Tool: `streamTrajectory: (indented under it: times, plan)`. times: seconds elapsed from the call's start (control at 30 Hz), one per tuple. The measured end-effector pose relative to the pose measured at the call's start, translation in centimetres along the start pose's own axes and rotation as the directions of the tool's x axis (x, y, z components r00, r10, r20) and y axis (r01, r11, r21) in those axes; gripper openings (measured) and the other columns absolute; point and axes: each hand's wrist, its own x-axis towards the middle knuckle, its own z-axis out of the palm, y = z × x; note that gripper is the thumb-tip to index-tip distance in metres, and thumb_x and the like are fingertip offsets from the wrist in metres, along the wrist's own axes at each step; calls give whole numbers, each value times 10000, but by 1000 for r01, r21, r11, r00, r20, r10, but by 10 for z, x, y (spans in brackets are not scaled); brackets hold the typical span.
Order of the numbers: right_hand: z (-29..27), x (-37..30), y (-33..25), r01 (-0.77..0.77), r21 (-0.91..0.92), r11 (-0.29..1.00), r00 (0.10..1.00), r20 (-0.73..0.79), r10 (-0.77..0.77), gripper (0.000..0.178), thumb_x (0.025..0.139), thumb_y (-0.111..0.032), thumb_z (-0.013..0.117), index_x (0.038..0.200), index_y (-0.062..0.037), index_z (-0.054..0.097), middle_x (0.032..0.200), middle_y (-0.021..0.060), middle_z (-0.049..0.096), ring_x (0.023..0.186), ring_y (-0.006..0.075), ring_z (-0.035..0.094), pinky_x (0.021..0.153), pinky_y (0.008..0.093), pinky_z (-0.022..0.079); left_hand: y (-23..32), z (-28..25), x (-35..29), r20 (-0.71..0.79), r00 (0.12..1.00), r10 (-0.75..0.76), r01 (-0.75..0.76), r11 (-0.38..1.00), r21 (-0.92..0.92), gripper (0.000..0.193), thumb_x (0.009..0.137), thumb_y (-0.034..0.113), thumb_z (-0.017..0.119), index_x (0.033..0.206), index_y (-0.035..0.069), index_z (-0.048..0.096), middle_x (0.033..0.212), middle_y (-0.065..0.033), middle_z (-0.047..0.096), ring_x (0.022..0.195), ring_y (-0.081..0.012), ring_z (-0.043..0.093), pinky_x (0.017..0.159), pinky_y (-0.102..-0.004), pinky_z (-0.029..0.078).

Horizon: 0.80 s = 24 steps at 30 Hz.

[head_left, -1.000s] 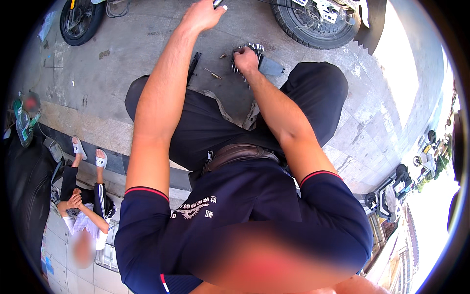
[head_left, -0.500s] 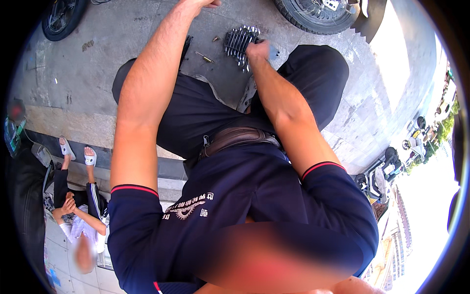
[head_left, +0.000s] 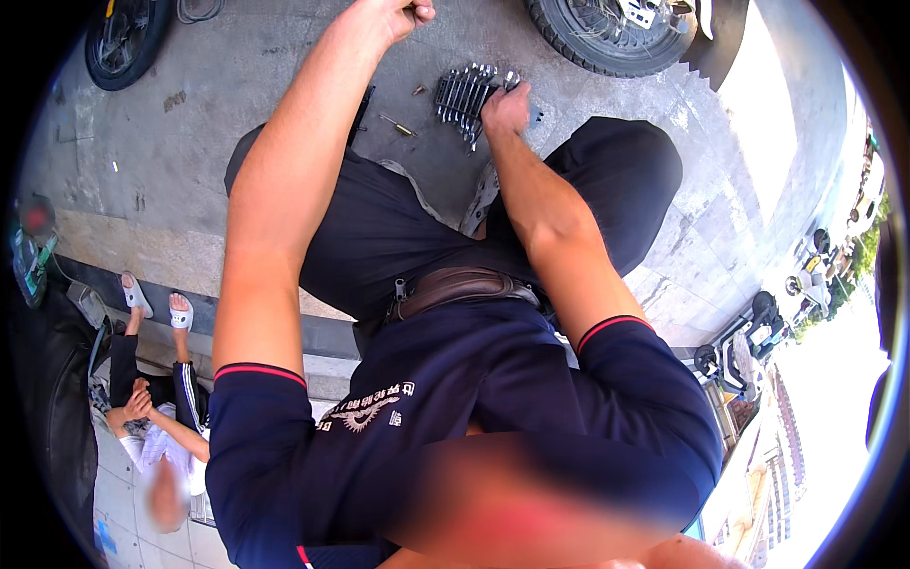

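Note:
A rack of metal wrenches (head_left: 462, 100), lined up side by side in a dark holder, lies on the ground in front of my feet. At its right end my right hand (head_left: 507, 111) has its fingers closed, with the bright head of one wrench (head_left: 512, 80) sticking out just beyond them. That wrench's lower part is hidden by the hand. My left hand (head_left: 409, 17) is stretched far forward at the upper edge, its fingers curled in. Whatever it may hold is cut off or too small to make out.
A screwdriver-like tool with a yellowish handle (head_left: 405, 130) and a small brass-coloured piece (head_left: 418, 90) lie left of the rack. A motorcycle wheel (head_left: 616, 38) stands at far right, another wheel (head_left: 128, 43) at far left. Someone in white sandals (head_left: 137, 296) sits at lower left.
The ground and rack sit slightly lower in the picture. My left hand shows more, fingers curled. By my right hand, a wrench head now stands out above the fingers.

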Motion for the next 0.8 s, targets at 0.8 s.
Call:
streamTrajectory:
  times: [0.8]
  plan:
    - [11,6,22,48,32,998,996,80,-50,325,931,-275,662,1228,-174,577,1068,197,739,1022,401,712,882,519,551,-2,0,-20,-286,923,257,-119,899,422,397,957,433,676,1057,50,646,968,-152,707,800,-256,696,661,-405,553]
